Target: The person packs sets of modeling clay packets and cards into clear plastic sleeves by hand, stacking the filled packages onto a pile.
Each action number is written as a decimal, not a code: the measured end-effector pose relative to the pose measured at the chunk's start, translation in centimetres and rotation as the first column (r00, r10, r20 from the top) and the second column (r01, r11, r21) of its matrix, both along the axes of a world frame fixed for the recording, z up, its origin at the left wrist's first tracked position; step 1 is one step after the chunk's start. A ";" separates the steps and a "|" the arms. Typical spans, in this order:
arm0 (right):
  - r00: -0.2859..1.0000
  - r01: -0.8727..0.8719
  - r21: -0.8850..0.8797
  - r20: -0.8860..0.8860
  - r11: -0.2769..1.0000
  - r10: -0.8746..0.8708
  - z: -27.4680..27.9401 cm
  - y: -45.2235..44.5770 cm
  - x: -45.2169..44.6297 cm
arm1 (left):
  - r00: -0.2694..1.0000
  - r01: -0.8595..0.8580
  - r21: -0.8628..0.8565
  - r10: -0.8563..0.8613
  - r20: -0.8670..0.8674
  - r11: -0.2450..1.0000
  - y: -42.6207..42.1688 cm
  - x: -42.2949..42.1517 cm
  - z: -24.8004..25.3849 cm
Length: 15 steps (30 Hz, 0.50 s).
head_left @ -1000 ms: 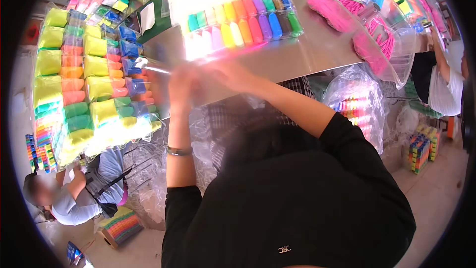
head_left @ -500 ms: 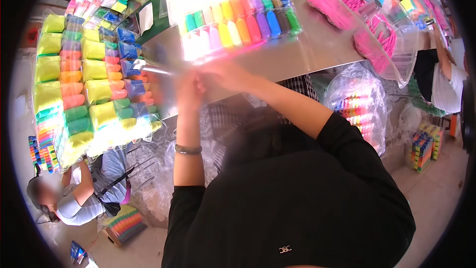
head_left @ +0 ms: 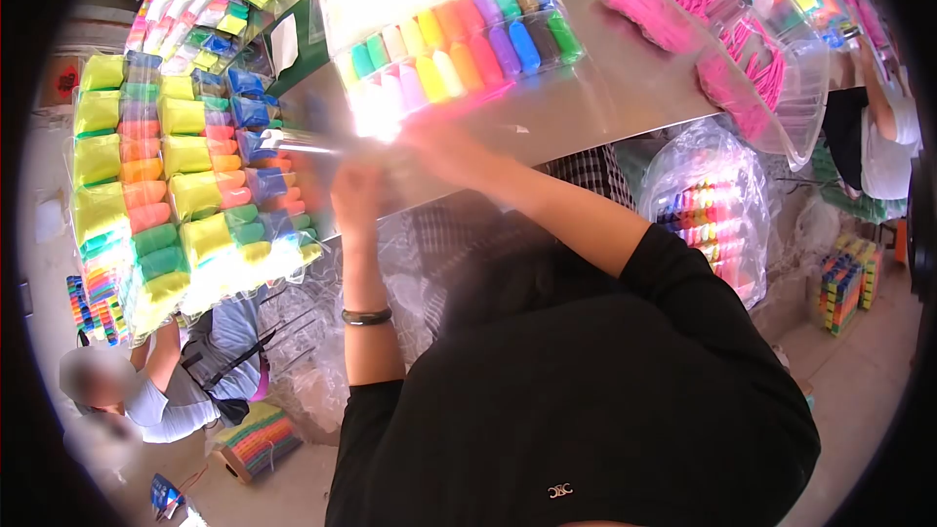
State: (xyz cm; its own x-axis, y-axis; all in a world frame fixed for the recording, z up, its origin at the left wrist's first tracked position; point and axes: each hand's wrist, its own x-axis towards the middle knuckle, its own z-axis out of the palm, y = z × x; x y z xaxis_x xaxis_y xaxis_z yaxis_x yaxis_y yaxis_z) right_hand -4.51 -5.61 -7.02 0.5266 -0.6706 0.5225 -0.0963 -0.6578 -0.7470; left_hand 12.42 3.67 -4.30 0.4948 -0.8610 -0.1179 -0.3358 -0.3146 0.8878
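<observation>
A clear bag of coloured clay sticks [head_left: 449, 44] in two rows lies on the metal table, its near left corner washed out by glare. My right hand [head_left: 444, 151] is at the bag's near edge, beside a pink streak along that edge; its fingers are smeared by motion. My left hand [head_left: 356, 190] is lower and to the left, off the bag near the table's front edge. Its fingers look curled in, but blur hides what is between them, if anything. A shiny metal rod [head_left: 298, 142] points toward the hands from the left.
Stacked clay packs [head_left: 195, 176] stand at the left. Clear plastic bins with pink cords [head_left: 756, 78] sit at the table's right end. Below hangs a clear bag of clay packs [head_left: 708, 215]. One person [head_left: 176, 390] is at lower left, another [head_left: 883, 146] at far right.
My left hand has moved down and left, away from my right hand and the bag's corner. My right hand stays near the bag's near edge. The view has shifted slightly.
</observation>
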 end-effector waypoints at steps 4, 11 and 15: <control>0.952 -0.157 0.212 -0.228 0.965 0.205 1.5 -0.2 -0.4 | 0.753 0.113 0.031 -0.106 0.649 0.993 0.0 -0.6 1.0; 0.918 -0.142 -0.293 -0.395 0.945 0.015 8.5 -2.5 -9.4 | 0.460 0.477 -0.021 -0.229 0.858 0.878 -4.4 -3.2 7.3; 0.725 0.057 -0.579 -0.537 0.814 -0.432 8.4 -8.6 -13.2 | 0.344 0.549 0.139 -0.374 0.861 0.824 -8.9 -4.7 7.4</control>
State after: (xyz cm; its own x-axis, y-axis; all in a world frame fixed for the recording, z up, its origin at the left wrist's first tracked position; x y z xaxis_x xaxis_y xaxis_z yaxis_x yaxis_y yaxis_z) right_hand -17.75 -14.26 1.37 0.7026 -0.5699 0.4262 -0.6201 -0.7841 -0.0262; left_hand 7.73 -5.25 3.11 -0.2123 -0.9450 0.2489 -0.9646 0.2435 0.1016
